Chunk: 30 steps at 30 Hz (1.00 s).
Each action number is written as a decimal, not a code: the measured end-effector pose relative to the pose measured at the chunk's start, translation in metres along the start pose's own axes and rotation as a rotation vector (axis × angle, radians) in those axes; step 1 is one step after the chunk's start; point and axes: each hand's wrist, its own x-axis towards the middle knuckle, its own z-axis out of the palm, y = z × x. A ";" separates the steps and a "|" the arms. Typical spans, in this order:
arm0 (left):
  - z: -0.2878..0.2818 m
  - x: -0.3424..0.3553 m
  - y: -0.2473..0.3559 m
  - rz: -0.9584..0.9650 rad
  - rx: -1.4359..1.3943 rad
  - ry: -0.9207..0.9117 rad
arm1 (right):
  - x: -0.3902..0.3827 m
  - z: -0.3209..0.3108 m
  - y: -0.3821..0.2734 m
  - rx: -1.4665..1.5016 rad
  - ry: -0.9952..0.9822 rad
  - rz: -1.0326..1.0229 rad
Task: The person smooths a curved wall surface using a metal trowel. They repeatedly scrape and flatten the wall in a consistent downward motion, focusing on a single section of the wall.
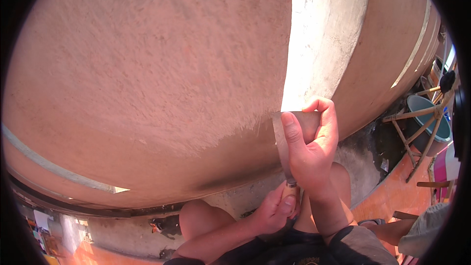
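My right hand point(311, 152) is closed around the wide metal blade of a scraper point(278, 135), thumb flat on it and fingers curled over its top edge. My left hand point(270, 211) grips the scraper's wooden handle point(289, 190) below it. The blade's top is at the edge of a large curved pinkish plastered surface point(152, 64), beside a bright opening with a pale rounded upright point(333, 24) to its right. The plaster shows brushy strokes and a darker smooth patch near the blade. My bare knees point(198, 216) are under the curve.
At right are a wooden stand point(412, 115), a grey-blue bucket point(431, 118), and another person's leg with grey shorts point(417, 230). A concrete ledge point(117, 230) runs below the curved surface, with an orange floor point(373, 201) beside it and small clutter at lower left.
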 end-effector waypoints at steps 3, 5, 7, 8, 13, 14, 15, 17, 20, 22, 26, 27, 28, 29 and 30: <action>0.000 -0.001 -0.002 0.005 -0.021 0.009 | 0.002 0.000 0.002 0.018 -0.003 -0.021; 0.000 -0.001 -0.005 0.022 -0.033 0.019 | 0.003 0.003 0.001 -0.003 0.007 -0.021; -0.001 -0.001 -0.002 0.052 -0.029 0.032 | 0.005 0.003 0.003 -0.076 0.004 -0.075; -0.001 -0.002 -0.003 0.055 -0.022 0.028 | 0.006 0.001 0.009 -0.137 -0.003 -0.129; 0.002 -0.004 -0.001 0.010 -0.014 0.006 | 0.001 0.003 -0.001 0.103 0.009 0.014; 0.002 -0.004 -0.001 0.012 -0.006 0.010 | 0.001 0.001 0.004 0.079 0.012 -0.008; 0.002 -0.004 -0.001 0.013 0.001 0.013 | 0.000 -0.001 0.007 0.054 0.015 -0.031; 0.002 -0.006 0.001 0.008 0.039 0.045 | 0.000 0.002 0.005 0.006 0.018 -0.039; 0.002 -0.006 0.004 0.004 0.111 0.093 | 0.001 0.007 -0.003 -0.031 0.012 -0.038; -0.001 -0.006 0.007 -0.004 0.129 0.091 | 0.002 0.007 -0.005 -0.042 0.009 -0.047; -0.003 -0.006 0.004 0.009 0.090 0.061 | 0.002 0.009 -0.002 0.022 0.043 -0.063; -0.001 -0.008 0.005 -0.009 0.053 0.055 | 0.002 0.010 -0.002 0.059 0.058 -0.060; 0.001 -0.009 0.005 -0.028 0.009 0.047 | 0.001 0.008 -0.001 0.023 0.051 -0.069; 0.001 -0.008 0.007 -0.036 0.004 0.044 | 0.001 0.004 0.002 -0.013 0.043 -0.077; 0.002 -0.006 0.010 -0.045 0.001 0.041 | 0.001 0.003 0.003 -0.048 0.034 -0.086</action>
